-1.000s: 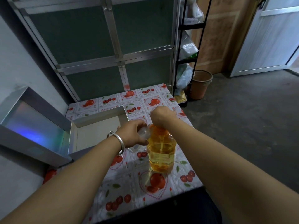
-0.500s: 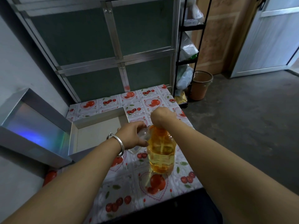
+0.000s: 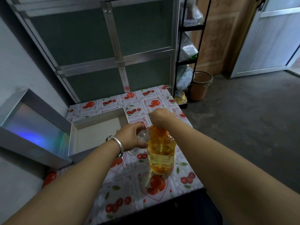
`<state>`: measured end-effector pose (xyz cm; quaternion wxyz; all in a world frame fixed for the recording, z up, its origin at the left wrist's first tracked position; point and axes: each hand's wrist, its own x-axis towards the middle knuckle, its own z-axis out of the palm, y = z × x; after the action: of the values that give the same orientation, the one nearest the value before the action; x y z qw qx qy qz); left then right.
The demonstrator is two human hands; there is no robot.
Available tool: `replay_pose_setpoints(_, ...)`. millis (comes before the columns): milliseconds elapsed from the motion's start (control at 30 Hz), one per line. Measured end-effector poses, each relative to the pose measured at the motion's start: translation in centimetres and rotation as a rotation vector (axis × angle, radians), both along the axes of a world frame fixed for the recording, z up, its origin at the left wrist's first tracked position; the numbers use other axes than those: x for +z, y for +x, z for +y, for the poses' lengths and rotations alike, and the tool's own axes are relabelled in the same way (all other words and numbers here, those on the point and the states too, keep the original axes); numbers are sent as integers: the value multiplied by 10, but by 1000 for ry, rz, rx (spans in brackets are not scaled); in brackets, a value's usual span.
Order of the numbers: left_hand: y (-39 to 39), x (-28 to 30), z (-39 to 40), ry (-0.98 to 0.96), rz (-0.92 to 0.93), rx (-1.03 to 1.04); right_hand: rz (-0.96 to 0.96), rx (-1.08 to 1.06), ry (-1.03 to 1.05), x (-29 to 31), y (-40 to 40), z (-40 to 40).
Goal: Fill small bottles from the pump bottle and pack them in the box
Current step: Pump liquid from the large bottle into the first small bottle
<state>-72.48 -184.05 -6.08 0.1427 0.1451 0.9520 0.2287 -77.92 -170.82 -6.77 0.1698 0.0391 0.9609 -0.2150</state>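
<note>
The left hand (image 3: 132,137) is gripping a small clear plastic bottle (image 3: 142,137) against the spout while the right hand (image 3: 160,118) is curling over the amber-filled clear pump bottle (image 3: 161,153). Left of the fingers, the shallow silver box (image 3: 97,135) is showing nothing packed, so filling seems barely begun.

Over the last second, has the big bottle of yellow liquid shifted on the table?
No. The pump bottle stands on the same printed tile of the tablecloth.
</note>
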Motion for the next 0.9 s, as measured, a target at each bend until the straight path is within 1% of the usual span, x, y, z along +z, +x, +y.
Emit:
replay_pose_setpoints(67,0,2,-1,4,2,3,-50,47,-13,2,-5,-3)
replay_pose_setpoints(233,-3,1,0,-3,-7,8,23,2,92,-4,-3,-1)
replay_pose_setpoints(300,-2,-1,-1,-10,-3,13,64,-14,100,-2,0,0)
replay_pose_setpoints(367,-1,-3,-1,-16,-7,14,39,8,105,-2,1,-1)
replay_pose_setpoints(433,0,-2,0,-15,-3,13,-2,49,68,-1,-1,-1)
replay_pose_setpoints(467,0,-2,-1,-14,-3,12,-27,51,26,0,-3,-3)
replay_pose_setpoints(533,0,0,0,1,-6,14,-34,28,7,1,-4,-4)
replay_pose_setpoints(667,-2,0,0,11,-18,16,34,-48,49,-2,-1,-2)
replay_pose_setpoints(767,-2,-1,0,11,-19,12,49,-27,90,-3,1,-1)
replay_pose_setpoints(900,-2,-2,-3,24,-19,15,-32,42,80,-1,-4,-6)
